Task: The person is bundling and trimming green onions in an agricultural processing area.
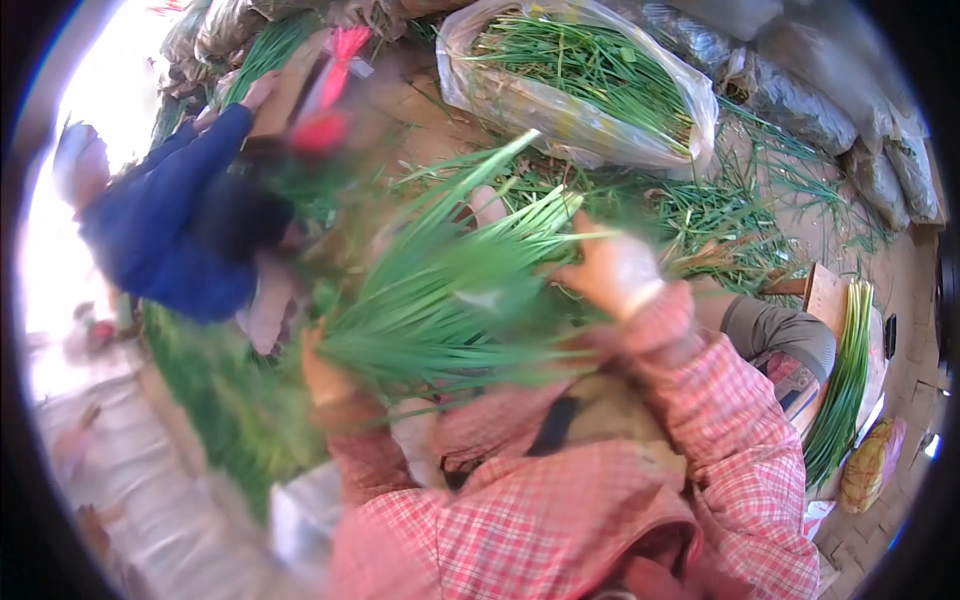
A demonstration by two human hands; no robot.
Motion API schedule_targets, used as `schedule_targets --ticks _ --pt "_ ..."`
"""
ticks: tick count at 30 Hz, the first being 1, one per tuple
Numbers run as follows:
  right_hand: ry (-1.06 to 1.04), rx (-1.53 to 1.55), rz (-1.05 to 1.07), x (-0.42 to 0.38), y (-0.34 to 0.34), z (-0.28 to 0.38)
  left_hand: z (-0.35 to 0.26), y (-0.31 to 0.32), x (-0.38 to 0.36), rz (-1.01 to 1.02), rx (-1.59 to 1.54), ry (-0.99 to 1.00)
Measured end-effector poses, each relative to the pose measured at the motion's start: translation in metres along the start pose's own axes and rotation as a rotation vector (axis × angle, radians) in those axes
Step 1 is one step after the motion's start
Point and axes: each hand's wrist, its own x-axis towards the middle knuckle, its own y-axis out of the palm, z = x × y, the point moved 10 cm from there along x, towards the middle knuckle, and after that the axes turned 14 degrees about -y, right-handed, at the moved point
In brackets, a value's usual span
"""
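Observation:
A loose, fanned-out bunch of long green chives (440,300) with pale stalk ends lies across the space in front of me, partly smeared by motion. My left hand (325,375) is closed around the leafy side of this bunch; its fingers are mostly covered by the leaves. At the pale stalk ends, my right hand (615,270) has its thumb and forefinger apart, close to the stalks. Whether it touches them is hard to make out. Loose chives (720,220) are strewn on the floor beyond my right hand.
A large clear plastic bag (455,75) full of chives stands ahead. At left sits a person in a blue jacket (175,230), hands on other greens. To my right, a chive bundle (845,390) rests by a wooden board (825,295). Filled sacks (800,105) line the back.

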Motion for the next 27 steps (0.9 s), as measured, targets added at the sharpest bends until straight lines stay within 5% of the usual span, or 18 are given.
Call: schedule_targets --ticks 5,7,9,10,11,13,16,19,20,21,22,24,25,27 --pt "0.016 0.872 0.175 0.049 0.098 0.012 0.009 -0.009 -0.013 -0.025 0.063 -0.004" --pt "-0.046 0.993 0.001 0.055 0.133 -0.015 0.015 -0.014 -0.016 -0.039 0.158 -0.002" --pt "-0.202 1.541 -0.346 0.025 0.116 -0.012 0.012 -0.021 -0.020 -0.051 0.126 -0.019" --pt "0.152 1.751 -0.361 0.003 0.115 -0.029 0.004 -0.022 -0.026 -0.047 -0.026 -0.045" --pt "0.232 2.131 -0.113 -0.020 0.109 -0.010 -0.004 -0.021 -0.032 -0.046 -0.179 -0.065" --pt "0.360 1.865 -0.189 -0.056 0.070 -0.010 -0.011 -0.019 -0.033 0.013 -0.353 -0.059" --pt "0.410 2.018 -0.378 -0.082 0.065 -0.022 -0.012 -0.006 -0.031 0.131 -0.360 -0.018" --pt "0.160 1.806 -0.484 -0.090 0.035 -0.040 -0.005 0.013 -0.041 0.046 -0.326 -0.027" --pt "0.032 1.842 -0.551 -0.090 0.018 -0.041 -0.021 0.019 -0.051 0.002 -0.051 0.083" --pt "0.159 1.867 -0.643 -0.096 0.009 -0.073 -0.039 0.025 -0.066 -0.043 0.224 0.198" --pt "-0.046 2.180 -0.637 -0.093 -0.015 -0.081 -0.050 0.033 -0.078 -0.091 0.495 0.319" --pt "-0.012 2.085 -0.807 -0.121 -0.049 -0.139 -0.016 -0.004 -0.051 0.014 -0.143 -0.016" --pt "-0.172 2.031 -0.779 -0.131 -0.077 -0.145 0.007 -0.023 -0.038 0.059 -0.456 -0.186" --pt "-0.320 1.856 -0.866 -0.158 -0.127 -0.154 0.003 -0.053 -0.037 -0.130 0.094 0.018"
